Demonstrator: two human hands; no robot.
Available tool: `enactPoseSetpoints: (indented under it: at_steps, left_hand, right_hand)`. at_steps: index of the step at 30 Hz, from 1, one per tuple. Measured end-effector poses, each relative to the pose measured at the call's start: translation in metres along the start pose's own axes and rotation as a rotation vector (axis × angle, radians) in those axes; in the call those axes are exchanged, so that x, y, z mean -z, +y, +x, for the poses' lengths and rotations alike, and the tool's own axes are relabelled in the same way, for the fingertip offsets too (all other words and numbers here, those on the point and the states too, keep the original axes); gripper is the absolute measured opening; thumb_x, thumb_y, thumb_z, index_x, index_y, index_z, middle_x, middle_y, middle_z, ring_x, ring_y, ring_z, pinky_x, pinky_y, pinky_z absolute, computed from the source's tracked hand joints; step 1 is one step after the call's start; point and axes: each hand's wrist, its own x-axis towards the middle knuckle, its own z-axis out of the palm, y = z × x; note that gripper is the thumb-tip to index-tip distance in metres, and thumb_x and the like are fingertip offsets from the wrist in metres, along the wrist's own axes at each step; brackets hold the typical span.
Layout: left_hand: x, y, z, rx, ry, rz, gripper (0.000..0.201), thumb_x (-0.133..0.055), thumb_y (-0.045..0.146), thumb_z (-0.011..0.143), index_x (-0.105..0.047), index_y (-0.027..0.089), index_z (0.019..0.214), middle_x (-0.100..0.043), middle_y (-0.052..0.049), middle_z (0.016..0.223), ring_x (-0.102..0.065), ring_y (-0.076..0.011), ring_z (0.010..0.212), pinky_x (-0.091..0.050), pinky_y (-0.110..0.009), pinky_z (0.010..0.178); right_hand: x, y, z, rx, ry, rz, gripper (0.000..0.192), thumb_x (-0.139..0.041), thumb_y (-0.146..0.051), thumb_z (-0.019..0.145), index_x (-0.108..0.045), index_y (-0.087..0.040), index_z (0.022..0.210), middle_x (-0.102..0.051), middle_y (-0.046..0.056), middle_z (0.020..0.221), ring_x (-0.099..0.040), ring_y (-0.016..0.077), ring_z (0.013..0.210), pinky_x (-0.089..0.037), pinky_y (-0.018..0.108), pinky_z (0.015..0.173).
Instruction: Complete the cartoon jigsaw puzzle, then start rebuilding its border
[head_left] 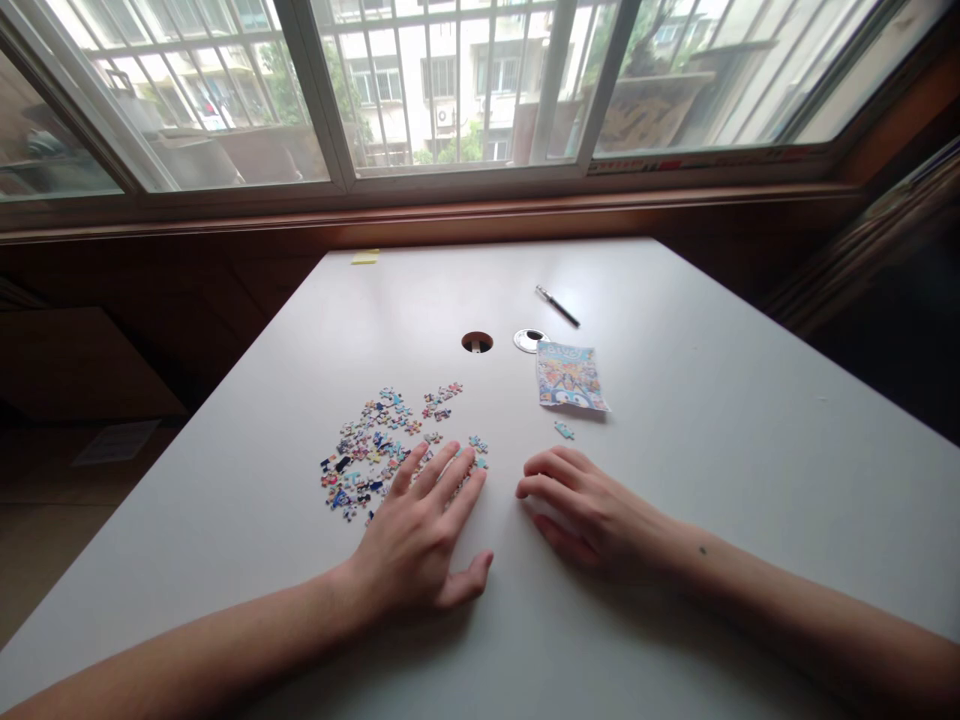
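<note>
Left hand (pixel 420 535) flat on loose puzzle pieces (pixel 375 450), no tray.

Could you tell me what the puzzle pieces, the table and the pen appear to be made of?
Puzzle pieces: probably printed cardboard, thin, flat and colourful. Table: smooth matte white surface, likely laminate; the core is not visible. Pen: dark barrel with a pale tip, plastic or metal, too small to tell.

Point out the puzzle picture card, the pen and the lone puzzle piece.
Puzzle picture card (pixel 570 376), head view, centre of its printed face.
Pen (pixel 557 306), head view, mid-barrel.
Lone puzzle piece (pixel 564 431), head view, its middle.
</note>
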Motion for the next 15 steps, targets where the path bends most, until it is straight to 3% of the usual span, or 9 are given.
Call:
enactPoseSetpoints:
  at_steps: [7, 11, 15]
  left_hand:
    - [0.0002, -0.0002, 0.0017, -0.211, -0.019, -0.110, 0.054, -0.049, 0.039, 0.094, -0.046, 0.016, 0.143, -0.052, -0.012, 0.145, -0.041, -0.0298, 0.139, -0.008, -0.054, 0.123]
    - [-0.0004, 0.0023, 0.0008, -0.220, 0.104, -0.115, 0.038, -0.053, 0.025, 0.090, -0.059, 0.016, 0.126, -0.063, -0.011, 0.131, -0.053, -0.0271, 0.126, -0.022, -0.050, 0.119]
    - [-0.0013, 0.0048, -0.0013, -0.180, 0.192, -0.102, 0.018, -0.058, 0.019, 0.084, -0.066, 0.017, 0.100, -0.070, -0.007, 0.096, -0.061, -0.0238, 0.097, -0.041, -0.045, 0.099]
  right_hand:
    - [0.0013, 0.0007, 0.0004, 0.055, 0.038, 0.003, 0.046, -0.054, -0.018, 0.089, -0.050, -0.019, 0.135, -0.061, 0.014, 0.124, -0.055, 0.0258, 0.114, -0.049, 0.043, 0.096]
    - [0.0029, 0.0010, 0.0001, 0.091, -0.010, 0.003, 0.053, -0.053, -0.018, 0.091, -0.045, -0.020, 0.143, -0.062, 0.012, 0.130, -0.052, 0.0262, 0.120, -0.046, 0.043, 0.099]
    - [0.0023, -0.0008, -0.0004, 0.087, -0.024, -0.034, 0.041, -0.053, -0.016, 0.090, -0.055, -0.023, 0.131, -0.062, 0.009, 0.130, -0.051, 0.0264, 0.119, -0.043, 0.044, 0.099]
